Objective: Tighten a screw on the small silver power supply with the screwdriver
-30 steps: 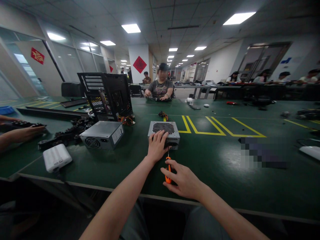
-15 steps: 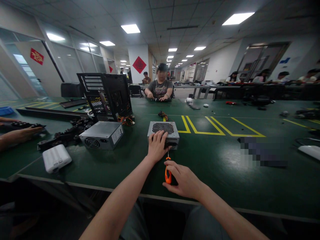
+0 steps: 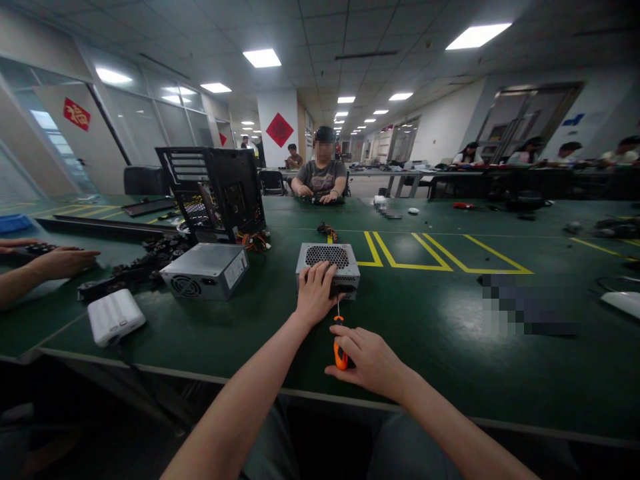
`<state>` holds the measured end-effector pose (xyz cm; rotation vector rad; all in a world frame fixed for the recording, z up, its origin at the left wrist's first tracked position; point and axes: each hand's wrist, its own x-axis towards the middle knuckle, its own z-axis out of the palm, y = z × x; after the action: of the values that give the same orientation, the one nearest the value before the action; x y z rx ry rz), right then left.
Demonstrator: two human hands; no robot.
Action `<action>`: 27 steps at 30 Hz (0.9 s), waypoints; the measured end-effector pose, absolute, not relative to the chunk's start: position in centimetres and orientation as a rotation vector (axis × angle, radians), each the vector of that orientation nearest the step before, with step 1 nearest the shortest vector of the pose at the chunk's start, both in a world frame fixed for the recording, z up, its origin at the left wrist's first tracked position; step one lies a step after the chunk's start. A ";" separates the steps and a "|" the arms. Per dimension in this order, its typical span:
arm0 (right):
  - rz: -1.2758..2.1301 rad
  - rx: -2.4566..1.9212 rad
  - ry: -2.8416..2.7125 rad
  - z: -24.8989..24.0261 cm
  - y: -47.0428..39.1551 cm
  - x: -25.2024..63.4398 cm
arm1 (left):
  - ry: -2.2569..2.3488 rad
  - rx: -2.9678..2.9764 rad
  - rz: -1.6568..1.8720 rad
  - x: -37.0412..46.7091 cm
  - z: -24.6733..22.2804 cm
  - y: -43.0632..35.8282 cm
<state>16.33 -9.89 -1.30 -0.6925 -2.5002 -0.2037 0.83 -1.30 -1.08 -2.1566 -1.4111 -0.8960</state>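
While the right hand (image 3: 373,360) holds the orange screwdriver (image 3: 341,358), fingers and thumb closed around the handle, the left hand (image 3: 315,293) lies upon the PSU (image 3: 327,254), its fingers somewhat apart over the top and front edge.

In the head view, the PSU is on the green table (image 3: 425,347), at eleven o'clock from the right hand; the screwdriver points up to its front face. The tip is hard to make out beside the left thumb, so I cannot tell what it touches.

From the PSU, at nine o'clock, is a second PSU (image 3: 205,270); its label (image 3: 234,270) has print too small for reading. Farther that way, a co-worker's arms (image 3: 20,280) are cut off by the edge. At three o'clock, a dark thing (image 3: 533,310) is blurred into squares. At ten o'clock, well apart, a red sign (image 3: 77,115) shows 福.
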 end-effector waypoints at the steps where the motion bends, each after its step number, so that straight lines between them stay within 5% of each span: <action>1: -0.167 -0.717 -2.506 -1.3 -9.9 16.3 | -1.410 -2.155 -0.896 0.8 -1.1 -1.3; 27: -0.311 -0.823 -2.434 -0.9 -11.4 16.3 | -1.440 -2.096 -0.727 0.7 -1.1 -2.2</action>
<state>16.27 -11.40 -0.87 -0.8234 -2.4339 -0.3112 0.74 -2.22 -1.11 -2.0964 -1.4404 -0.7273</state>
